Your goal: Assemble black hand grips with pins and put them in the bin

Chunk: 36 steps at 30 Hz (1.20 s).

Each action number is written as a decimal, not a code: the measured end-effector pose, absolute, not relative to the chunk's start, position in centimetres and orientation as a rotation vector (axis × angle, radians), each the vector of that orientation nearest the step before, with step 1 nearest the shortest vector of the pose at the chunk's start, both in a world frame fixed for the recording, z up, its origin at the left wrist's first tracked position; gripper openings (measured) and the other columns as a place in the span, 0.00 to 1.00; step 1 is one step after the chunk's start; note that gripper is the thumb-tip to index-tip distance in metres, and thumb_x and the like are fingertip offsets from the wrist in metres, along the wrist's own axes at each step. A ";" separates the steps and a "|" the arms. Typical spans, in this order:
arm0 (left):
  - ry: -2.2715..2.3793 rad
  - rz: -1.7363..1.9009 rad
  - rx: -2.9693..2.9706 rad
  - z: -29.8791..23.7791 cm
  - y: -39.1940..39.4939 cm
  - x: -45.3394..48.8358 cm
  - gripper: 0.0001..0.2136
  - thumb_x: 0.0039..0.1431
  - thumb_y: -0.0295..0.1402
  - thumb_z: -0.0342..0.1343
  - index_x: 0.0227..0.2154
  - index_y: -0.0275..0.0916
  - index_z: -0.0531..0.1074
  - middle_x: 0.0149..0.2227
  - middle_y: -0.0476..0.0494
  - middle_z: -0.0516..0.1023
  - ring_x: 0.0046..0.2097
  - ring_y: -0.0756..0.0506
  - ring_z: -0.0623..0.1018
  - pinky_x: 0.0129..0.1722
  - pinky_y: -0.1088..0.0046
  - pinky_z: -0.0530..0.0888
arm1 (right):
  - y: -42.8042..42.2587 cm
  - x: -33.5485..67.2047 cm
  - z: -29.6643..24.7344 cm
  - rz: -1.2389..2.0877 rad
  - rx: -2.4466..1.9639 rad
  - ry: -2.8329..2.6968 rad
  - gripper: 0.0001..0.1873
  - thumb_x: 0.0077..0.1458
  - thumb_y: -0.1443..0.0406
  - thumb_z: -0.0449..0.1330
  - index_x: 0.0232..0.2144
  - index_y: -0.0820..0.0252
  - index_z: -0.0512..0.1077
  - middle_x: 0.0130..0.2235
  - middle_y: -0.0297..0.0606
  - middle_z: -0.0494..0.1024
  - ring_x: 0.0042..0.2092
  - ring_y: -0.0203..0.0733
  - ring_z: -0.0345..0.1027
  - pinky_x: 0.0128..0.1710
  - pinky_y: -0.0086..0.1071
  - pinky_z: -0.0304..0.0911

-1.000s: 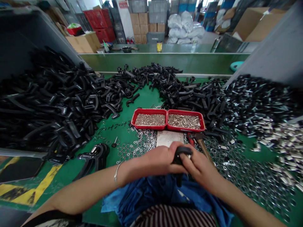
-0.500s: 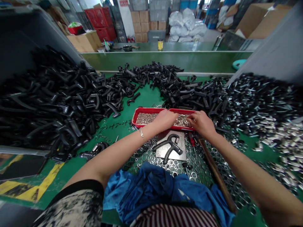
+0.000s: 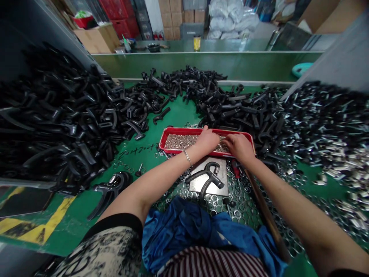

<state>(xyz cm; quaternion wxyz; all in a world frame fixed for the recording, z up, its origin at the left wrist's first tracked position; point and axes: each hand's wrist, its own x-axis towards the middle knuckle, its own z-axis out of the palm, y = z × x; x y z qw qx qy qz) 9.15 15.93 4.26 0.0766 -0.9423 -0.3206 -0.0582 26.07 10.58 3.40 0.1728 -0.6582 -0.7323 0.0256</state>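
Observation:
Both of my hands are down in a long red tray of tiny shiny metal parts. My left hand is over the tray's middle, palm down, its fingers curled into the parts and mostly hidden. Just right of it, my right hand has its thumb and fingers closed together at the parts; anything between them is too small to name. In front of the tray, a black hand grip strengthener with a coil spring lies on a metal plate.
Black handles are heaped at left and behind the tray. Bolts and silver sleeves pile up at right. Metal rings, a red-handled screwdriver, a wooden-handled tool and another grip strengthener lie nearer me.
The camera view has shifted slightly. My right hand has moved a little left, closer to my left hand; both remain in the tray.

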 end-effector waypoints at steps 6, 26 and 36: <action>-0.998 -0.208 -2.800 4.3 15.8 9.5 0.10 0.62 0.23 0.51 0.36 0.29 0.78 0.35 0.31 0.81 0.44 0.36 0.76 0.51 0.51 0.63 | 10.7 25.8 3.2 0.067 -1.859 -1.900 0.14 0.65 0.63 0.49 0.44 0.66 0.71 0.35 0.49 0.80 0.35 0.50 0.72 0.35 0.39 0.63; -1.244 -0.104 -2.846 4.2 6.2 1.2 0.10 0.64 0.25 0.49 0.34 0.31 0.76 0.35 0.34 0.75 0.44 0.37 0.72 0.51 0.54 0.64 | 2.2 23.4 3.3 0.712 -1.828 -2.005 0.09 0.66 0.62 0.50 0.36 0.58 0.67 0.28 0.34 0.78 0.22 0.35 0.67 0.28 0.29 0.58; -2.494 -2.475 -3.015 4.0 6.5 -1.9 0.12 0.62 0.28 0.54 0.48 0.36 0.72 0.29 0.49 0.71 0.31 0.51 0.71 0.37 0.71 0.70 | 2.3 23.1 3.2 0.677 -1.919 -2.061 0.10 0.67 0.61 0.49 0.37 0.58 0.68 0.29 0.34 0.80 0.25 0.36 0.71 0.29 0.29 0.58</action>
